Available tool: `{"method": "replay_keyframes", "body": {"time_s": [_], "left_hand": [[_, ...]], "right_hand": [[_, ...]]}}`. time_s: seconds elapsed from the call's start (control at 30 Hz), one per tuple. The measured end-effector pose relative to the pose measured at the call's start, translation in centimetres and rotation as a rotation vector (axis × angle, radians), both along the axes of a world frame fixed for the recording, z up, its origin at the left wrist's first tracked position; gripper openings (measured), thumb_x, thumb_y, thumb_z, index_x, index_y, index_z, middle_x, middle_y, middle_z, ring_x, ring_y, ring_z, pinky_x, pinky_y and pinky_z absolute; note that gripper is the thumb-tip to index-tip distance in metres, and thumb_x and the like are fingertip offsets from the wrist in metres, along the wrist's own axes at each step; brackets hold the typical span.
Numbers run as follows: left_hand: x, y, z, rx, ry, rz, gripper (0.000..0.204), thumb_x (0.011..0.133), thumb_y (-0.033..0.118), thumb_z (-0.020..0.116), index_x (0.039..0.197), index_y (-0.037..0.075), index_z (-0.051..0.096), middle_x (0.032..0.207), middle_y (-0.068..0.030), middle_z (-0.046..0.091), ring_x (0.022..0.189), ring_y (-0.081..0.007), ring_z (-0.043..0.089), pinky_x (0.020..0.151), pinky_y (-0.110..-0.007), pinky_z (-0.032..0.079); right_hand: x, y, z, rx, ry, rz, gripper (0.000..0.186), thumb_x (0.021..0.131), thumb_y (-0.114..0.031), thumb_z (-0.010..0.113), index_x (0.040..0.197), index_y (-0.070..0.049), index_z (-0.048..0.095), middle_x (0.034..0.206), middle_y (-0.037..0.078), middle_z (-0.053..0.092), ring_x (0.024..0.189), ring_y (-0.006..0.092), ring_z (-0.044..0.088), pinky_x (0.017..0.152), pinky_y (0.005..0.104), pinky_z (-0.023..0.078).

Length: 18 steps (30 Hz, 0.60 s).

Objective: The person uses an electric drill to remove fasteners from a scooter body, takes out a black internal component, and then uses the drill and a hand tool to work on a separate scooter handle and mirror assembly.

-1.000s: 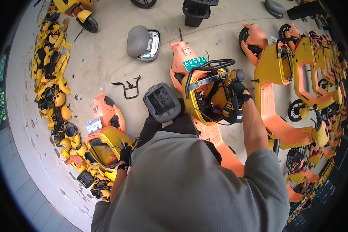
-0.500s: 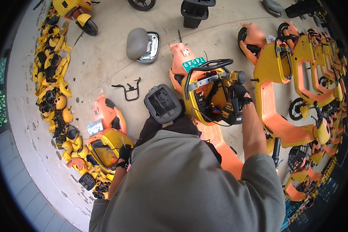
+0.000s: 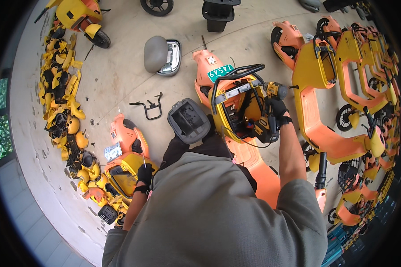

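My right hand (image 3: 276,107), in a dark glove, grips a yellow-and-black cordless drill (image 3: 276,91) at the open yellow-and-pink scooter body (image 3: 229,109), beside its metal bracket (image 3: 238,90) and black tubular rail. Lower left, my left hand (image 3: 145,174), also gloved, is closed on a thin metal tool (image 3: 144,160), probably a screwdriver, beside another scooter's yellow compartment (image 3: 131,167). A black plastic tub (image 3: 189,120) sits between the two scooters, just above my legs.
A row of scooters (image 3: 314,115) runs along the right. A heap of yellow plastic parts (image 3: 78,138) lines the left. A grey seat (image 3: 156,53), loose black frame (image 3: 151,107), black bins (image 3: 216,18) and a yellow scooter (image 3: 75,15) stand on the concrete floor.
The view has shifted slightly, with far objects at the top now higher or further left. My hands stay on the drill and thin tool, with little visible movement relative to the scooters.
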<state>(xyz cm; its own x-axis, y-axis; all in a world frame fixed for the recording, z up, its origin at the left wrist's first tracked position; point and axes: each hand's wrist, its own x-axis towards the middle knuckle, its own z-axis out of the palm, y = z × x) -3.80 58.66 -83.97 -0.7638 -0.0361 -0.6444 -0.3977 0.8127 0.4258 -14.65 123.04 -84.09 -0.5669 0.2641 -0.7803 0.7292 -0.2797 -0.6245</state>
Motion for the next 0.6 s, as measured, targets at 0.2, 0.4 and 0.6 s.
{"method": "replay_keyframes", "body": {"time_s": [0.2,0.4,0.6], "left_hand": [[-12.1,13.2,7.1,0.129,0.263,-0.460,0.020,0.079,0.021,0.051,0.085,0.004,0.058,0.071,-0.0147,0.059,0.065,-0.0295,0.057,0.059,-0.037,0.044],[-19.6,32.3,6.7,0.470,0.305,-0.961,0.016,0.073,0.012,0.053,0.087,0.004,0.056,0.080,-0.0185,0.057,0.076,-0.0345,0.055,0.065,-0.040,0.044],[-21.4,48.9,-3.1,0.475,0.470,-0.899,0.020,0.075,0.015,0.052,0.092,0.005,0.055,0.086,-0.0194,0.057,0.081,-0.0352,0.055,0.069,-0.041,0.043]], "right_hand": [[4.3,-1.7,4.8,-0.047,0.231,-0.167,0.024,0.066,-0.005,0.055,0.090,-0.003,0.052,0.059,0.003,0.047,0.048,0.0149,0.049,0.044,0.0264,0.041],[12.8,-5.1,6.1,0.043,0.314,-0.369,0.029,0.072,-0.006,0.058,0.100,-0.002,0.053,0.062,0.003,0.054,0.050,0.0124,0.052,0.044,0.0221,0.040],[22.7,-11.0,7.1,0.062,0.245,-0.500,0.041,0.072,-0.005,0.062,0.110,-0.002,0.048,0.086,0.002,0.051,0.077,0.0121,0.051,0.068,0.0254,0.045]]}}
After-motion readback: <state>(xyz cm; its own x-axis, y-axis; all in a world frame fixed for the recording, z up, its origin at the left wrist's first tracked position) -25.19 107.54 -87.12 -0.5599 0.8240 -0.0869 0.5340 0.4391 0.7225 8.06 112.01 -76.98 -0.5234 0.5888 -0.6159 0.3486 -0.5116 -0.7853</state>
